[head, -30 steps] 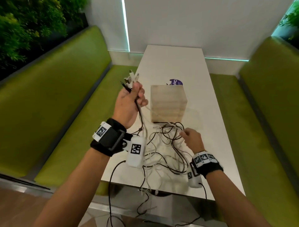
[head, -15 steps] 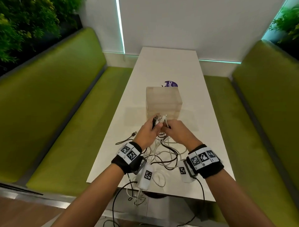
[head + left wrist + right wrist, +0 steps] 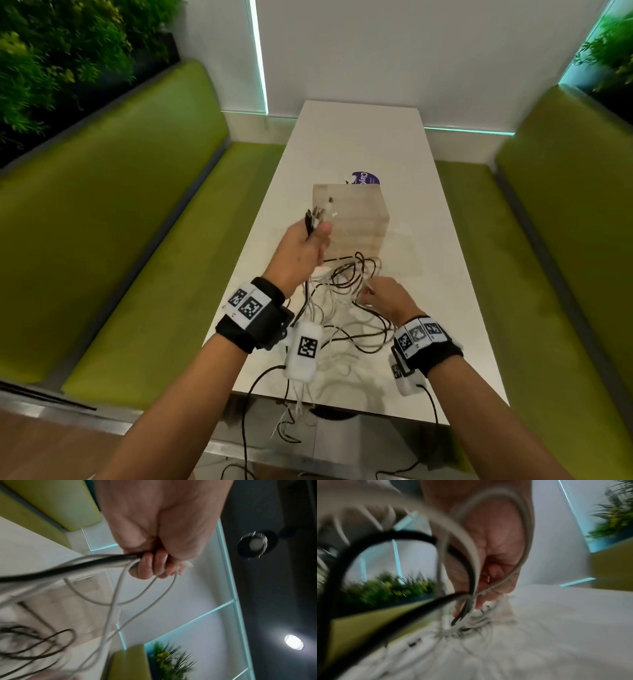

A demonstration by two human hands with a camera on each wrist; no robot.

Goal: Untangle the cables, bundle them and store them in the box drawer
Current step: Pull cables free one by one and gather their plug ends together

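Note:
A tangle of black and white cables point(image 3: 346, 301) lies on the white table point(image 3: 428, 308) in front of a pale wooden box point(image 3: 352, 219). My left hand point(image 3: 305, 250) is raised above the table and grips a bunch of cable ends point(image 3: 318, 216) in its fist; the left wrist view shows the fingers point(image 3: 150, 566) curled round black and white cables point(image 3: 96, 561). My right hand point(image 3: 383, 294) is low at the tangle's right side, its fingertips point(image 3: 479, 604) pinching white cable strands point(image 3: 481, 616) down at the table.
Green benches point(image 3: 154, 274) run along both sides of the table. A purple round label point(image 3: 366, 178) lies behind the box. Some cables hang over the table's near edge point(image 3: 294, 411). Plants point(image 3: 51, 51) stand behind the left bench.
Half a second ago both hands met over the cable ends near the box. Now my left hand has risen with the ends and my right hand has dropped back to the tangle.

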